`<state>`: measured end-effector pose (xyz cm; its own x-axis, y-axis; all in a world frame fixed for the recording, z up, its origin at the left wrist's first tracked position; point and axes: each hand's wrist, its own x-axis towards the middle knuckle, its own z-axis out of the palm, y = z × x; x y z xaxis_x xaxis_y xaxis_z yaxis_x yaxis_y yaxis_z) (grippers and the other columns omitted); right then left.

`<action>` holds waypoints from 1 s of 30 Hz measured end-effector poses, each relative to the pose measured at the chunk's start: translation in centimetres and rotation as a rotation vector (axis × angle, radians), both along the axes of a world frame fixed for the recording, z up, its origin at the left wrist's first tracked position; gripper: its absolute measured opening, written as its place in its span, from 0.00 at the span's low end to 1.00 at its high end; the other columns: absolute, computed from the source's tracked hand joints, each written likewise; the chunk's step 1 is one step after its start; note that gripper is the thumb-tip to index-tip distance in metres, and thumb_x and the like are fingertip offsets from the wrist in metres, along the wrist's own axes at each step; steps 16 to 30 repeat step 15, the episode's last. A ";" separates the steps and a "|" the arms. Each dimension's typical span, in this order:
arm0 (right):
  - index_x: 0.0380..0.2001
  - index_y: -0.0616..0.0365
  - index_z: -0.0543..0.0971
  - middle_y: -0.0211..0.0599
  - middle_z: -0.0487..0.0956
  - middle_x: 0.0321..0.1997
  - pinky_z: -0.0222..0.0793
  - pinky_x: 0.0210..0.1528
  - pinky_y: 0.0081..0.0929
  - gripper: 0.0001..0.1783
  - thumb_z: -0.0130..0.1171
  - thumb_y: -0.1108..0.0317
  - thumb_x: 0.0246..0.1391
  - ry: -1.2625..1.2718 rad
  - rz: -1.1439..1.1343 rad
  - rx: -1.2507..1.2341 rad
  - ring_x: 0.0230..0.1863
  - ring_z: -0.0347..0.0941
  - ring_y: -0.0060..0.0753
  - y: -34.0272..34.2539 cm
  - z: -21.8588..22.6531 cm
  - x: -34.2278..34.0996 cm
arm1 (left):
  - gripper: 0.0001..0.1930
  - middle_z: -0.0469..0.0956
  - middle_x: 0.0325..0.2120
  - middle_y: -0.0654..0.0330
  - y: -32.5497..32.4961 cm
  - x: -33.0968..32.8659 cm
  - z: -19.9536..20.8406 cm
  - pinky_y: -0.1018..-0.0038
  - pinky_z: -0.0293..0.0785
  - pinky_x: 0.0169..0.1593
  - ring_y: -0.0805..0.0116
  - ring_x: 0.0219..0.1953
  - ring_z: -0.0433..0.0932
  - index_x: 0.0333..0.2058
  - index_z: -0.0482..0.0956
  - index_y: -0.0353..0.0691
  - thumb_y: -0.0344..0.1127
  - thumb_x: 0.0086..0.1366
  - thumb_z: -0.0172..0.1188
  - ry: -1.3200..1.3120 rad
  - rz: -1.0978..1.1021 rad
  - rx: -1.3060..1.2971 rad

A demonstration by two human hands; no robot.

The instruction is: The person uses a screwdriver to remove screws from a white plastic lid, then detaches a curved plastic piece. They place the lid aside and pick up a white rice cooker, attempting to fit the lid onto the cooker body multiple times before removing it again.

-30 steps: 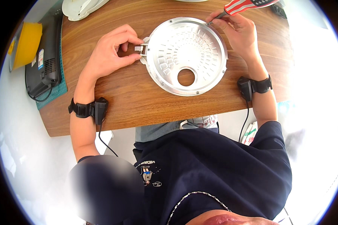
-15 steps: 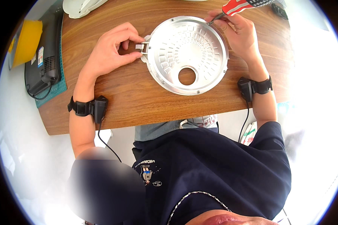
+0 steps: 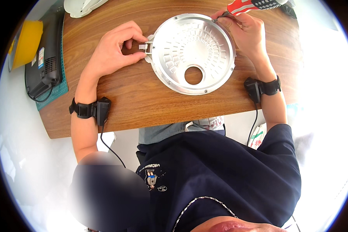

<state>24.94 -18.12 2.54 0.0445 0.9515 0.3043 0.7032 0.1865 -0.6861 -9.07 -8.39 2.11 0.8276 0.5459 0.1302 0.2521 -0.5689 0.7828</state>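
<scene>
A round silver metal plate (image 3: 199, 46), stamped with a ring pattern and pierced by one round hole near its near edge, lies on the wooden table. My left hand (image 3: 118, 50) pinches a small metal bracket (image 3: 143, 47) at the plate's left rim between thumb and fingers. In my right hand (image 3: 249, 36), at the far right rim, is a screwdriver (image 3: 249, 6) with a red, white and star-patterned handle. My fingers close around its shaft, and the tip meets a rim screw (image 3: 215, 21). Further small screws sit around the rim.
A black device (image 3: 46, 69) with a cord rests on a green mat (image 3: 56, 92) at the left, beside a yellow container (image 3: 29, 42). A white moulded piece (image 3: 83, 7) lies at the far left of the table. Something black (image 3: 289, 11) is at the far right.
The plate has shifted slightly away from me. The screwdriver handle has tilted a little flatter at the rim, and both hands keep their grips.
</scene>
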 end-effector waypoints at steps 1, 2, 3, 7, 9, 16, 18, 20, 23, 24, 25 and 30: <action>0.39 0.63 0.86 0.28 0.89 0.38 0.80 0.47 0.19 0.06 0.64 0.74 0.62 -0.003 0.004 0.003 0.39 0.83 0.15 0.0 -0.1 0.0 | 0.14 0.75 0.34 0.68 0.0 0.0 0.0 0.76 0.65 0.33 0.74 0.29 0.66 0.37 0.82 0.39 0.24 0.51 0.72 0.002 0.002 0.000; 0.40 0.63 0.86 0.28 0.89 0.38 0.80 0.47 0.19 0.06 0.64 0.74 0.62 -0.007 0.009 0.007 0.39 0.83 0.15 0.1 -0.1 0.0 | 0.14 0.75 0.34 0.68 0.0 0.0 0.0 0.76 0.65 0.33 0.74 0.29 0.66 0.37 0.81 0.39 0.24 0.51 0.72 0.004 0.003 0.001; 0.40 0.63 0.86 0.28 0.89 0.38 0.80 0.47 0.20 0.06 0.64 0.74 0.62 -0.012 0.013 0.012 0.39 0.83 0.15 0.1 -0.1 0.0 | 0.14 0.75 0.34 0.68 -0.1 0.0 0.0 0.76 0.65 0.33 0.74 0.29 0.66 0.37 0.81 0.39 0.24 0.51 0.72 0.002 0.007 -0.003; 0.42 0.63 0.85 0.29 0.88 0.39 0.80 0.48 0.21 0.07 0.63 0.75 0.63 0.119 0.020 -0.073 0.40 0.83 0.18 0.4 0.2 -0.1 | 0.14 0.74 0.34 0.68 -0.1 0.0 0.0 0.77 0.65 0.33 0.74 0.29 0.66 0.37 0.82 0.39 0.24 0.51 0.72 -0.012 0.018 -0.032; 0.43 0.63 0.84 0.30 0.88 0.38 0.80 0.49 0.22 0.07 0.62 0.75 0.63 0.146 0.020 -0.115 0.40 0.83 0.20 0.4 0.8 -0.5 | 0.14 0.75 0.34 0.68 -0.1 0.0 -0.1 0.77 0.66 0.34 0.74 0.29 0.66 0.38 0.82 0.39 0.24 0.51 0.72 -0.022 0.022 -0.047; 0.46 0.63 0.84 0.33 0.87 0.43 0.78 0.54 0.25 0.10 0.61 0.71 0.65 0.160 0.060 -0.178 0.45 0.82 0.23 0.3 1.0 -0.1 | 0.14 0.75 0.35 0.68 0.1 -0.1 0.2 0.76 0.66 0.35 0.74 0.30 0.67 0.39 0.82 0.39 0.24 0.51 0.72 0.008 0.013 -0.036; 0.46 0.63 0.84 0.33 0.87 0.43 0.78 0.54 0.25 0.10 0.61 0.71 0.65 0.160 0.060 -0.178 0.45 0.82 0.23 0.3 1.0 -0.1 | 0.14 0.75 0.35 0.68 0.1 -0.1 0.2 0.76 0.66 0.35 0.74 0.30 0.67 0.39 0.82 0.39 0.24 0.51 0.72 0.008 0.013 -0.036; 0.46 0.63 0.84 0.33 0.87 0.43 0.78 0.54 0.25 0.10 0.61 0.71 0.65 0.160 0.060 -0.178 0.45 0.82 0.23 0.3 1.0 -0.1 | 0.14 0.75 0.35 0.68 0.1 -0.1 0.2 0.76 0.66 0.35 0.74 0.30 0.67 0.39 0.82 0.39 0.24 0.51 0.72 0.008 0.013 -0.036; 0.46 0.63 0.84 0.33 0.87 0.43 0.78 0.54 0.25 0.10 0.61 0.71 0.65 0.160 0.060 -0.178 0.45 0.82 0.23 0.3 1.0 -0.1 | 0.14 0.75 0.35 0.68 0.1 -0.1 0.2 0.76 0.66 0.35 0.74 0.30 0.67 0.39 0.82 0.39 0.24 0.51 0.72 0.008 0.013 -0.036; 0.46 0.63 0.84 0.33 0.87 0.43 0.78 0.54 0.25 0.10 0.61 0.71 0.65 0.160 0.060 -0.178 0.45 0.82 0.23 0.3 1.0 -0.1 | 0.14 0.75 0.35 0.68 0.1 -0.1 0.2 0.76 0.66 0.35 0.74 0.30 0.67 0.39 0.82 0.39 0.24 0.51 0.72 0.008 0.013 -0.036; 0.46 0.63 0.84 0.33 0.87 0.43 0.78 0.54 0.25 0.10 0.61 0.71 0.65 0.160 0.060 -0.178 0.45 0.82 0.23 0.3 1.0 -0.1 | 0.14 0.75 0.35 0.68 0.1 -0.1 0.2 0.76 0.66 0.35 0.74 0.30 0.67 0.39 0.82 0.39 0.24 0.51 0.72 0.008 0.013 -0.036; 0.46 0.63 0.84 0.33 0.87 0.43 0.78 0.54 0.25 0.10 0.61 0.71 0.65 0.160 0.060 -0.178 0.45 0.82 0.23 0.3 1.0 -0.1 | 0.14 0.75 0.35 0.68 0.1 -0.1 0.2 0.76 0.66 0.35 0.74 0.30 0.67 0.39 0.82 0.39 0.24 0.51 0.72 0.008 0.013 -0.036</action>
